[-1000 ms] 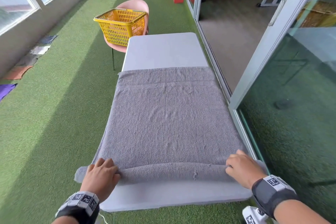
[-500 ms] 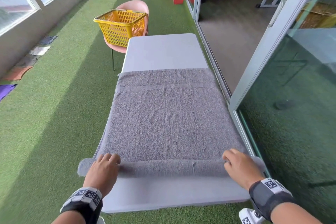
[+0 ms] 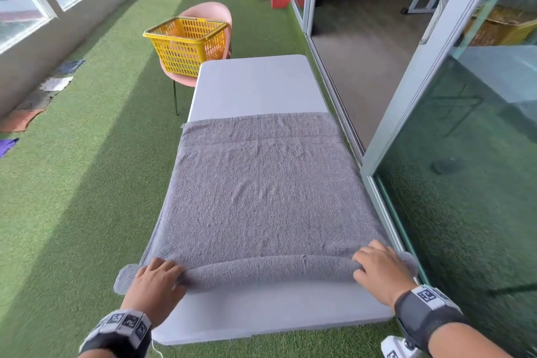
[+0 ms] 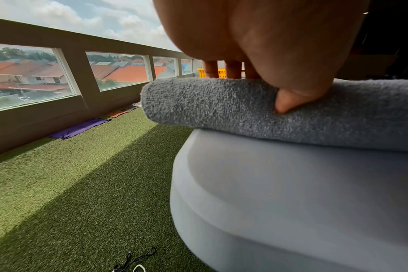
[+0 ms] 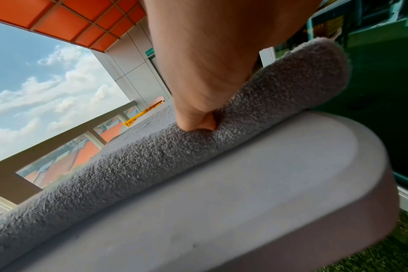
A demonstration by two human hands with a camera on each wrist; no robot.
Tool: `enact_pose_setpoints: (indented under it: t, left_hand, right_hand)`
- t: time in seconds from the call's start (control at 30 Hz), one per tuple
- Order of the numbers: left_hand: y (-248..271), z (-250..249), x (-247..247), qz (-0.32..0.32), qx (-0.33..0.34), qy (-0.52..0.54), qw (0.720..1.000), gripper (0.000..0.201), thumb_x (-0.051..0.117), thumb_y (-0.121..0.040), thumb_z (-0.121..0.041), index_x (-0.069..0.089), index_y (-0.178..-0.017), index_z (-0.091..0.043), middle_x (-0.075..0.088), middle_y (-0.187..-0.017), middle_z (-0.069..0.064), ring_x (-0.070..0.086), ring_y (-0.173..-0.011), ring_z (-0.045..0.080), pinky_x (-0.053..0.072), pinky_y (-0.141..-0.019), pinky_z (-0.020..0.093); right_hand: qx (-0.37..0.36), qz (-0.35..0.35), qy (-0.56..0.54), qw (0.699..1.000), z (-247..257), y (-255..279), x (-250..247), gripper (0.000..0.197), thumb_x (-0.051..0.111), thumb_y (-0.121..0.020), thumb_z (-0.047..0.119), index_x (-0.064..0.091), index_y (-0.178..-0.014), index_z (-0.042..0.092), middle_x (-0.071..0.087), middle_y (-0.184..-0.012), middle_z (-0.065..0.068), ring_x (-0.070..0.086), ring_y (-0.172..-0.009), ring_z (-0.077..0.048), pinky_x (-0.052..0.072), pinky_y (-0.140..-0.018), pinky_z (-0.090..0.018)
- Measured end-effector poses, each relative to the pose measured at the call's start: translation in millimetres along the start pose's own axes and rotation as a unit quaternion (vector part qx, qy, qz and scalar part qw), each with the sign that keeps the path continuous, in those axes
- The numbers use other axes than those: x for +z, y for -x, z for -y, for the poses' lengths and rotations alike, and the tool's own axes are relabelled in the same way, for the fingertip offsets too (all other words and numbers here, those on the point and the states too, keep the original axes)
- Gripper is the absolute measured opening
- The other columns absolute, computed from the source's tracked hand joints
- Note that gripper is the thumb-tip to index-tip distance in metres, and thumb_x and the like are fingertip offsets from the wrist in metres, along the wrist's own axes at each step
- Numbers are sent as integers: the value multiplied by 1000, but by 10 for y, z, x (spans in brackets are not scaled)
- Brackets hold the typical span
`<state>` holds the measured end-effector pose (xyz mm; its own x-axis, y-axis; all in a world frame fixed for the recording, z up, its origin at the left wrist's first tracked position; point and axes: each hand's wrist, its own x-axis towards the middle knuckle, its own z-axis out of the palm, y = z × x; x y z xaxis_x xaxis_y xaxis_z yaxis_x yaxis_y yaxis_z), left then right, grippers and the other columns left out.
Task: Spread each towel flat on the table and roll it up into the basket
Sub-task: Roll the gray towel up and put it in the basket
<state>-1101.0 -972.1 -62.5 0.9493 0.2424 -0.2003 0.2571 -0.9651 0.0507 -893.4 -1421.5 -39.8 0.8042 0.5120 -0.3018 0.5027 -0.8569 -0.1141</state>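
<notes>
A grey towel (image 3: 261,195) lies flat along the white table (image 3: 255,84), its near end wound into a thin roll (image 3: 267,272). My left hand (image 3: 158,276) grips the roll's left end, thumb pressed into the near side (image 4: 284,103) and fingers over the top. My right hand (image 3: 377,266) grips the right end the same way, thumb tucked into the roll (image 5: 205,125). Both roll ends overhang the table's sides. The yellow basket (image 3: 186,45) sits on a pink chair (image 3: 212,13) beyond the table's far left corner.
Green artificial turf (image 3: 87,183) surrounds the table. Several cloths (image 3: 55,84) lie on the floor along the left wall, a purple one (image 4: 79,128) nearest. A glass sliding door frame (image 3: 406,96) runs close along the table's right side.
Both hands have rolled the towel's near end further from me; the roll has grown thicker and the bare table strip in front of it wider.
</notes>
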Motion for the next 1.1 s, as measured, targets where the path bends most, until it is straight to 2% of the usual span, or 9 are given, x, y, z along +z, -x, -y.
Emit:
enact_pose_setpoints:
  t: [0.2, 0.37, 0.43, 0.5, 0.63, 0.73, 0.83, 0.97, 1.1]
  left_hand:
    - [3, -57, -4, -9, -20, -1, 1000, 33, 26, -83, -47, 51, -67, -33, 43, -88, -20, 34, -90, 5, 32, -80, 30]
    - [-10, -87, -55, -46, -52, -22, 997, 17, 54, -81, -45, 63, -72, -34, 44, -82, -15, 41, -84, 10, 38, -72, 32]
    - [-25, -105, -73, -75, -45, 20, 996, 5, 66, -80, -34, 62, -81, -33, 50, -81, -12, 50, -78, 13, 45, -66, 32]
    - [-42, -116, -63, -75, -42, 81, 993, 16, 73, -82, -19, 61, -88, -28, 51, -81, -12, 53, -70, 11, 48, -59, 26]
    - [-57, -106, -28, -77, -24, 80, 994, 22, 76, -76, -7, 62, -84, -22, 53, -82, -8, 53, -73, 14, 49, -57, 29]
    - [-63, -86, 5, -102, -4, 51, 994, 6, 64, -80, -18, 65, -84, -23, 56, -86, -7, 50, -81, 18, 55, -66, 39]
    - [-37, -93, -2, -75, -6, 33, 997, 29, 43, -84, -35, 70, -92, -28, 63, -94, -14, 50, -90, 16, 55, -73, 38]
    - [24, -141, -79, -41, 6, 17, 999, 33, 71, -65, -38, 72, -97, -32, 66, -100, -21, 55, -95, 14, 54, -75, 36]
    - [20, -129, -72, -18, -3, 6, 1000, 29, 78, -62, -41, 72, -90, -33, 65, -97, -22, 54, -95, 13, 52, -76, 34]
  right_hand:
    - [8, 26, -21, 999, 8, -71, 7, 25, 41, -95, 30, 56, -75, 29, 51, -95, 9, 41, -97, -13, 35, -90, -28]
    - [42, 4, -55, 998, 19, -109, -33, 28, 46, -96, 26, 68, -79, 27, 48, -90, 8, 54, -84, -10, 48, -79, -34]
    - [60, -11, -74, 995, 21, -120, -48, 26, 48, -98, 26, 70, -87, 36, 47, -90, 11, 57, -75, -7, 53, -73, -34]
    - [66, -34, -78, 994, 14, -123, -37, 22, 48, -99, 23, 64, -89, 35, 46, -92, 11, 58, -71, -8, 54, -70, -36]
    - [47, -58, -70, 995, 21, -108, 27, 14, 47, -94, 14, 54, -89, 25, 48, -95, 9, 50, -89, -13, 47, -76, -33]
    - [36, -52, -77, 995, 14, -83, 103, 14, 51, -91, 13, 54, -94, 26, 50, -102, 11, 44, -103, -14, 41, -89, -29]
    - [16, -37, -69, 997, -10, -51, 134, 29, 54, -90, 18, 57, -117, 27, 51, -118, 13, 40, -116, -11, 37, -103, -28]
    - [2, -26, -32, 999, -26, -35, 95, 39, 56, -86, 26, 61, -125, 26, 54, -123, 15, 40, -120, -10, 34, -108, -30]
    - [19, -20, -12, 1000, 1, -36, -27, 24, 52, -85, 34, 69, -102, 32, 58, -108, 22, 39, -107, -8, 35, -92, -30]
